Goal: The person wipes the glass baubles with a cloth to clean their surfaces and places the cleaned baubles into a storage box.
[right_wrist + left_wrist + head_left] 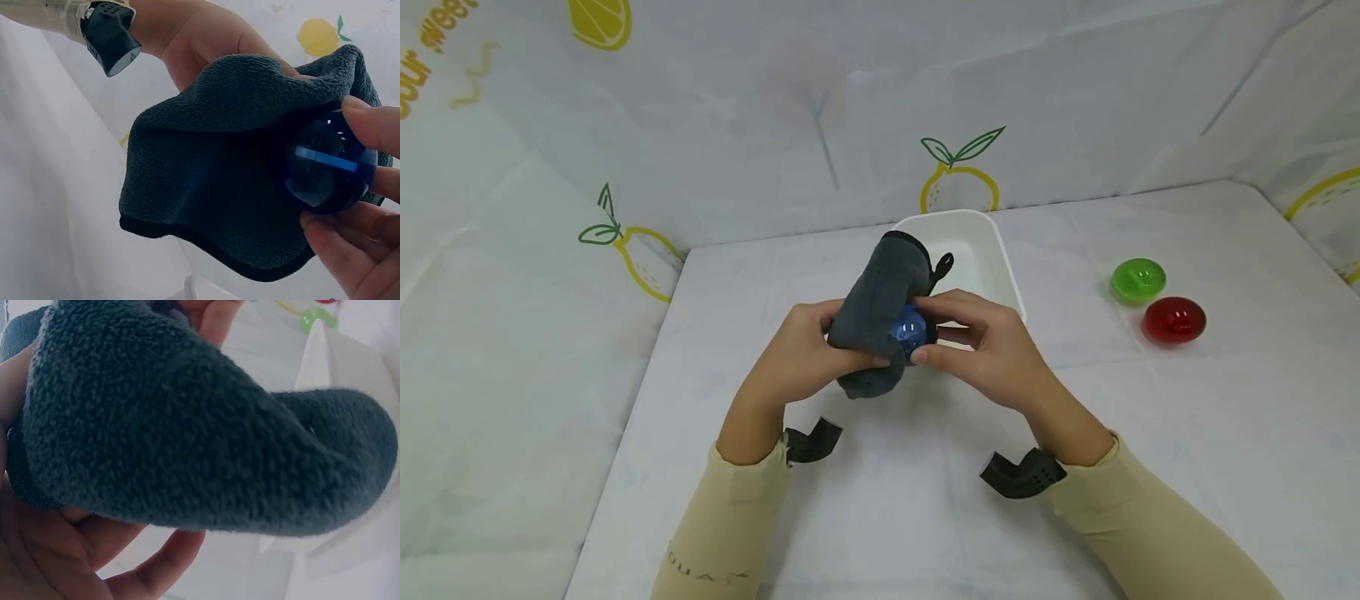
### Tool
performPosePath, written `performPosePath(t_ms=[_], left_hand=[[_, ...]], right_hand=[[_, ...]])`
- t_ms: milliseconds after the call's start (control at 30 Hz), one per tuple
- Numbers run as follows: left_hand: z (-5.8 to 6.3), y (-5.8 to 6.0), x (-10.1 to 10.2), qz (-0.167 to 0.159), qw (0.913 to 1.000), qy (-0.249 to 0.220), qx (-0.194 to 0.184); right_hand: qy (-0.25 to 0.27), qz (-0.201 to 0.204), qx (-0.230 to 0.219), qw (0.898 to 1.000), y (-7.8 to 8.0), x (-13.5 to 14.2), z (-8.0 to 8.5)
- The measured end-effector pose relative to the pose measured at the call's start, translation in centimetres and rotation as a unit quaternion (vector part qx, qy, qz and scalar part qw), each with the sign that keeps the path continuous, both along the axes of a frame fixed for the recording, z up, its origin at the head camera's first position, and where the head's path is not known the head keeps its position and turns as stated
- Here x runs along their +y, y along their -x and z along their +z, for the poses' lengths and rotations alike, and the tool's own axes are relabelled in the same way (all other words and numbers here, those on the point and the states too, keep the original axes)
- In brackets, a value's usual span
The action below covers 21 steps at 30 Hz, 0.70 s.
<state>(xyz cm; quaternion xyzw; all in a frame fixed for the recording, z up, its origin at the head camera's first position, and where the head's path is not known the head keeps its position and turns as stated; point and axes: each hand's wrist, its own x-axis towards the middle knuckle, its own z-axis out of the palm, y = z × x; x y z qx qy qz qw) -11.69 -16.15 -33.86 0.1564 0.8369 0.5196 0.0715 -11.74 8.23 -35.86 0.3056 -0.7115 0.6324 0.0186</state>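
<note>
Against grey cloth (876,300) gripped by the left hand (801,354), the right hand (996,350) pinches a blue ball (910,328) at its fingertips (324,239).

Blue ball (910,327), black-trimmed grey cloth (880,292)! Green ball (1138,280), red ball (1175,321), white tray (979,262), and yellow lemons (992,185) pattern the white sheet (737,108)!

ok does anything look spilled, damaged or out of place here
Nothing stands out. The left hand holds the dark cloth, the right hand holds the glossy blue object against it, and the green object and red object lie right of the white tray. No spill or damage shows.
</note>
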Motion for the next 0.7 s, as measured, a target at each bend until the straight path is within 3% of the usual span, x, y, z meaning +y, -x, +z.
performPosePath(t_ms=[300, 500, 700], left_hand=[[-0.08, 0.13, 0.59, 0.035, 0.999, -0.02, -0.02], [-0.08, 0.19, 0.49, 0.035, 0.9971, -0.062, -0.026], [-0.42, 0.35, 0.2, 0.035, 0.9939, -0.103, -0.021]], right_hand=[[0.051, -0.05, 0.041, 0.997, 0.03, -0.43, -0.23], [0.075, -0.013, 0.043, 0.996, 0.09, -0.25, -0.15], [0.039, 0.007, 0.062, 0.997, 0.05, -0.2, -0.06]])
